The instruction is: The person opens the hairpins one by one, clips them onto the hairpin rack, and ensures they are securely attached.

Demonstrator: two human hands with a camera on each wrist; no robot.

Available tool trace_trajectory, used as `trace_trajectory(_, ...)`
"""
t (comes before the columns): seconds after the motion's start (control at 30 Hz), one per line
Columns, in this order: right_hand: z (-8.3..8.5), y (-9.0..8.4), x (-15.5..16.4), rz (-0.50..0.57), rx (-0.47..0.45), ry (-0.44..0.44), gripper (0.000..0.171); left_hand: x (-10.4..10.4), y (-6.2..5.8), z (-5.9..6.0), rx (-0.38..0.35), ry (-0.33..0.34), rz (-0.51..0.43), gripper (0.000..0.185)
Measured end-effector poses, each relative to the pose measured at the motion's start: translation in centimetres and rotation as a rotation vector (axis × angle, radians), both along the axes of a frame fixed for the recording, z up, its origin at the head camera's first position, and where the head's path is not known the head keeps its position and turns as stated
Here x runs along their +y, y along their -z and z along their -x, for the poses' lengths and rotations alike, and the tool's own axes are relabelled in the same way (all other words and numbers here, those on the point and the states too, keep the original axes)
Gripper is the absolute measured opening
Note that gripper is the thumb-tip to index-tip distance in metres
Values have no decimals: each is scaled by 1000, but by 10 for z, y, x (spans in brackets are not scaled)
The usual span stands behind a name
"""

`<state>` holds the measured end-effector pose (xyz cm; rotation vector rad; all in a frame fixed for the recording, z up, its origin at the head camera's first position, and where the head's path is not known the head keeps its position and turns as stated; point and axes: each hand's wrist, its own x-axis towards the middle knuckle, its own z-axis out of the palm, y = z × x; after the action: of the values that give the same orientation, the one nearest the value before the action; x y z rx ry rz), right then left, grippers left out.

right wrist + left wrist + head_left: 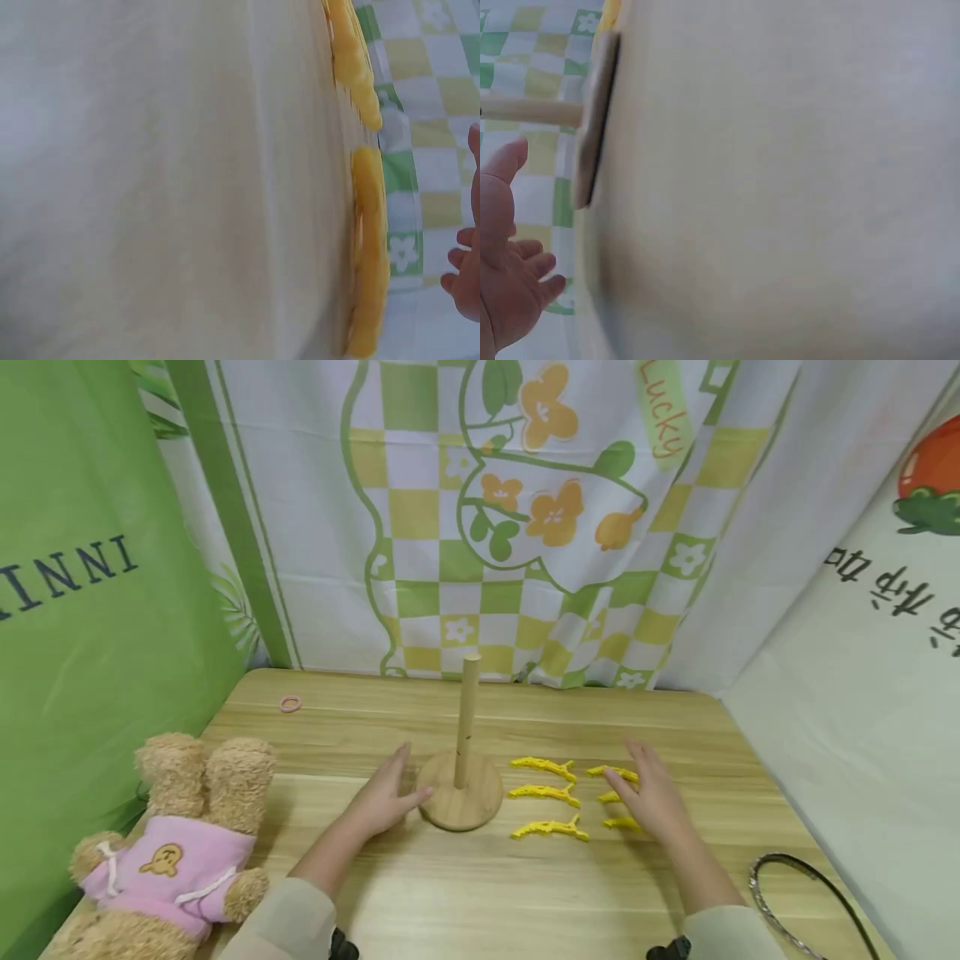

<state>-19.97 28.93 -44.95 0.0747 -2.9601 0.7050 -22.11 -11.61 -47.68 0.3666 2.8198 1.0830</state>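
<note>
A teddy (176,852) sits at the near left. The right hand (651,797) lies flat, fingers spread, over yellow clips (545,793). The left hand (384,800), fingers straight, touches the peg stand (461,793). A pink ring (290,703) lies far back.

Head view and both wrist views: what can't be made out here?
- Head view: the right hand covers parts of the right-column yellow clips; whether it touches them is unclear.
- Head view: the black hoop is cut off by the bottom edge.
- Left wrist view: the wooden stand is blurred; the left hand is cut by the frame edge.
- Right wrist view: clips are blurred and only fingertips show.
</note>
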Motion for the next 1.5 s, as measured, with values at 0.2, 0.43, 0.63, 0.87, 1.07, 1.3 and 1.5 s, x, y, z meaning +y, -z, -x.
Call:
trace_trajectory(0.2, -20, 6, 18, 97, -42, 30, 74, 4, 16, -10, -54, -5, -106, 85)
trace_trajectory(0.43, -38, 13, 32, 170, -54, 57, 70, 9, 28, -13, 9, -6, -112, 80)
trace_trajectory(0.63, -49, 17, 43, 194, -116, 62, 79, 11, 33, -16, 20, -13, -90, 77)
trace_trajectory(0.87, -60, 21, 53, 219, -157, 101, 82, 12, 35, -15, 51, -26, -48, 77)
trace_trajectory(1.07, -65, 25, 58, 234, -191, 103, 80, 12, 34, -15, 64, -27, -48, 78)
trace_trajectory(1.3, -65, 29, 61, 234, -196, 91, 66, 11, 34, -16, 79, -18, -44, 77)
trace_trajectory(1.5, -67, 29, 62, 155, -178, 82, 61, 12, 36, -15, 96, -21, -37, 76)
